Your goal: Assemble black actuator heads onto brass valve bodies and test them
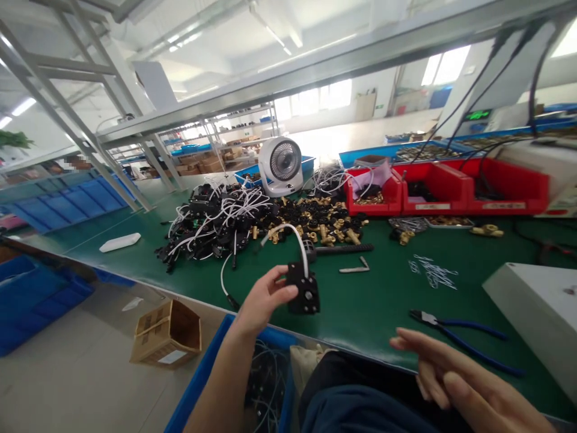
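Observation:
My left hand [265,297] pinches a small black box-like part [303,288] with a white cable [295,233] curving up from it. The part is held above the green tabletop near its front edge. My right hand [451,370] hovers at the lower right with fingers apart and nothing in it. Beside it on the table lie pliers with blue handles [469,337]. Behind the held part, a black rod-like tool [345,248] and a small bent metal key [354,268] rest on the surface.
A heap of black parts with white cables [216,216] adjoins brass fittings [324,225]. A white fan [283,165] and red bins [435,201] stand behind. Thin metal pieces [433,272] lie right. Below the edge are a blue crate [198,391] and a cardboard box [155,337].

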`<state>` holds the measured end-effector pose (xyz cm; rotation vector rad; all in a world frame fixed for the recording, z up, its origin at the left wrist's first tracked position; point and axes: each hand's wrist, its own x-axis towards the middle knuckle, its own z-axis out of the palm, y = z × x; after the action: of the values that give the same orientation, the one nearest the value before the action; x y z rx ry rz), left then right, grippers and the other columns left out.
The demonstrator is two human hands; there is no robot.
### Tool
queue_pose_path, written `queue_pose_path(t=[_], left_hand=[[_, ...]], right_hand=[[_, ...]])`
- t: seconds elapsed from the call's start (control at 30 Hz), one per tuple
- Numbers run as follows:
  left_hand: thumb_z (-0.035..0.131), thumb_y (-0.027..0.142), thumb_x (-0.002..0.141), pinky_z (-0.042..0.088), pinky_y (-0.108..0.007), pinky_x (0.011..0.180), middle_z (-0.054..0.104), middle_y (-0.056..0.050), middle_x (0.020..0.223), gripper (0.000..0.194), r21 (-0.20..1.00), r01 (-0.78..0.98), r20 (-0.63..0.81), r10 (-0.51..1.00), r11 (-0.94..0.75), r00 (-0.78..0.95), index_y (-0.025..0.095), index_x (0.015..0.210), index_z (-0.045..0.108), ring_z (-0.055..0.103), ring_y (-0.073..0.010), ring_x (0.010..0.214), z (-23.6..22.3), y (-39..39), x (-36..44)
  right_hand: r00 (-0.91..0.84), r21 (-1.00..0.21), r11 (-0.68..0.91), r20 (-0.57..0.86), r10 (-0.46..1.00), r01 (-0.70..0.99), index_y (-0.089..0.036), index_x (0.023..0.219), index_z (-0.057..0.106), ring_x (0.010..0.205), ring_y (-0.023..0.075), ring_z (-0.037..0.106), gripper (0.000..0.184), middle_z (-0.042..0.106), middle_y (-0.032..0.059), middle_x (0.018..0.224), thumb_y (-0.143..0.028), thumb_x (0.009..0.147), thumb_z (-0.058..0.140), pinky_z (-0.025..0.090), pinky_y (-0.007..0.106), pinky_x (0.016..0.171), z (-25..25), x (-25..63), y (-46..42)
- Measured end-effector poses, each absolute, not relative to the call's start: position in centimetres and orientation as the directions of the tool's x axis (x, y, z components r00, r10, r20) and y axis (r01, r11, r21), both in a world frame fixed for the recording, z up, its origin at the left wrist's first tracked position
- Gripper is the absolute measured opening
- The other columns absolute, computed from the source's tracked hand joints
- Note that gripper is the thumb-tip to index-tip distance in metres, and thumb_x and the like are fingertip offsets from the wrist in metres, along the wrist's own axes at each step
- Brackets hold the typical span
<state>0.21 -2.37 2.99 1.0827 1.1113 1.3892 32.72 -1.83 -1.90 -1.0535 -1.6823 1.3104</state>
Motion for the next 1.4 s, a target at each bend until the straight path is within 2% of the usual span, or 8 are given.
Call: queue_pose_path(t=[0.13,0.3,0.5,0.63,0.9,1.07,1.23,1.4], left_hand=[[0.079,0.021,0.079,0.055,-0.023,0.084,0.062,-0.006,0.118,0.038,0.981,0.028,0.181,0.96,-0.191,0.216,0.022,0.116,0.071,0.064,-0.0177,0.105,2.5,-4.8,5.4],[0.067,0.002,0.082,0.054,-0.026,0.097,0.065,-0.005,0.115,0.039,0.819,0.318,0.351,0.855,-0.478,0.38,0.019,0.117,0.066,0.064,-0.0162,0.108,0.9,-4.1,9.4],[0.06,0.005,0.086,0.06,-0.042,0.091,0.066,-0.013,0.118,0.035,0.553,0.58,0.508,0.794,-0.598,0.334,0.015,0.118,0.064,0.065,-0.0273,0.108,-1.9,-2.4,11.7],[0.056,0.009,0.09,0.061,-0.04,0.089,0.067,-0.012,0.117,0.032,0.463,0.583,0.555,0.731,-0.668,0.397,0.018,0.119,0.064,0.067,-0.0254,0.103,-1.9,-2.6,12.9],[0.064,0.02,0.087,0.059,-0.037,0.094,0.063,-0.01,0.126,0.026,0.865,0.286,0.441,0.896,-0.412,-0.042,0.022,0.113,0.061,0.062,-0.0233,0.12,-2.5,-1.3,13.7],[0.065,0.027,0.087,0.059,-0.037,0.095,0.065,-0.013,0.122,0.025,0.948,0.188,0.284,0.949,-0.258,-0.134,0.019,0.108,0.053,0.069,-0.0213,0.111,-5.1,1.0,14.0],[0.069,0.025,0.081,0.055,-0.048,0.103,0.064,-0.016,0.12,0.023,0.953,0.264,0.198,0.965,-0.148,-0.173,0.018,0.097,0.055,0.068,-0.0281,0.115,-5.8,2.0,11.6],[0.058,0.01,0.079,0.021,-0.061,0.125,0.051,-0.021,0.141,0.028,0.871,0.48,0.272,0.917,-0.106,-0.291,0.014,0.106,0.065,0.037,-0.0377,0.146,-3.6,0.4,8.7]], right_hand=[[-0.534,-0.998,-0.018,-0.047,0.844,0.06,-0.023,0.149,0.05,0.066,0.0131,0.057,0.086,0.066,0.0171,0.122,-0.075,0.082,0.065,0.053,0.028,0.061,3.8,30.2,-1.2],[-0.319,-0.992,0.034,0.071,0.945,-0.121,-0.027,0.131,0.063,0.057,0.0077,0.045,0.06,0.052,-0.0029,0.065,-0.06,0.082,0.076,0.044,0.018,0.056,8.5,31.1,-1.4],[-0.243,-0.828,0.289,0.19,0.951,0.481,-0.021,0.116,0.069,0.064,0.0106,0.052,0.046,0.065,0.0028,0.088,-0.05,0.08,0.075,0.044,0.023,0.06,7.0,33.3,-2.4],[-0.332,-0.802,0.273,0.099,0.938,0.531,-0.017,0.081,0.068,0.064,0.0117,0.049,0.026,0.06,0.0022,0.074,-0.039,0.09,0.06,0.039,0.024,0.06,4.3,32.1,-2.8],[0.136,-0.948,0.264,0.242,0.961,-0.177,-0.017,0.067,0.059,0.052,0.0058,0.04,0.034,0.051,-0.0016,0.066,-0.042,0.083,0.075,0.039,0.019,0.05,6.1,36.2,-3.2],[0.308,-0.893,0.399,0.326,0.894,-0.211,-0.019,0.071,0.063,0.062,0.0076,0.052,0.027,0.058,0.0,0.075,-0.038,0.083,0.079,0.051,0.02,0.062,6.3,38.0,-4.3],[0.203,-0.941,0.261,0.218,0.955,-0.217,-0.021,0.077,0.071,0.068,0.0096,0.062,0.031,0.068,0.0022,0.088,-0.049,0.076,0.085,0.056,0.022,0.067,3.5,37.0,-5.9],[-0.084,-0.952,-0.057,-0.033,0.996,-0.302,-0.016,0.097,0.075,0.083,0.0138,0.069,0.043,0.072,0.0081,0.096,-0.058,0.089,0.071,0.06,0.026,0.082,-0.2,33.4,-7.4]])
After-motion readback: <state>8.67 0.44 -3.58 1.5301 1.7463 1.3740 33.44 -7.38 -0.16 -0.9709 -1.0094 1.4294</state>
